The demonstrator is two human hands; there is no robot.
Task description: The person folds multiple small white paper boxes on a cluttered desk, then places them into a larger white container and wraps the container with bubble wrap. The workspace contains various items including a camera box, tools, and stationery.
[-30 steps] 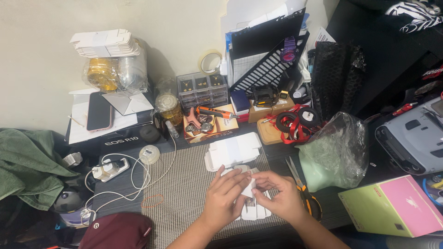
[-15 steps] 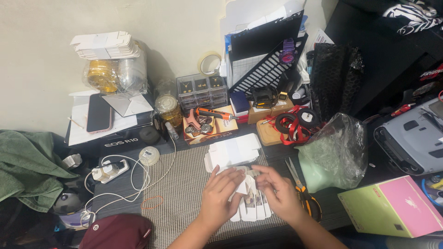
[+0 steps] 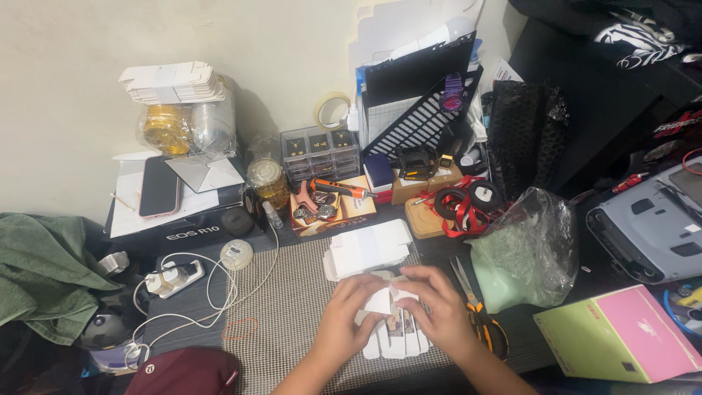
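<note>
Scissors [image 3: 474, 303] lay just right of my right hand [image 3: 439, 311]; it and my left hand [image 3: 345, 318] together pinched a small white card [image 3: 382, 300] near the worktop's [image 3: 292, 292] front edge.

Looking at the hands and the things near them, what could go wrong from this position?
1. The scissors lie right beside the right hand; a sideways move could catch the blades.
2. Both hands, left hand too, pinch a small white card piece; it may crease or tear.
3. Flat white cards under the hands could slide off the mat.
</note>
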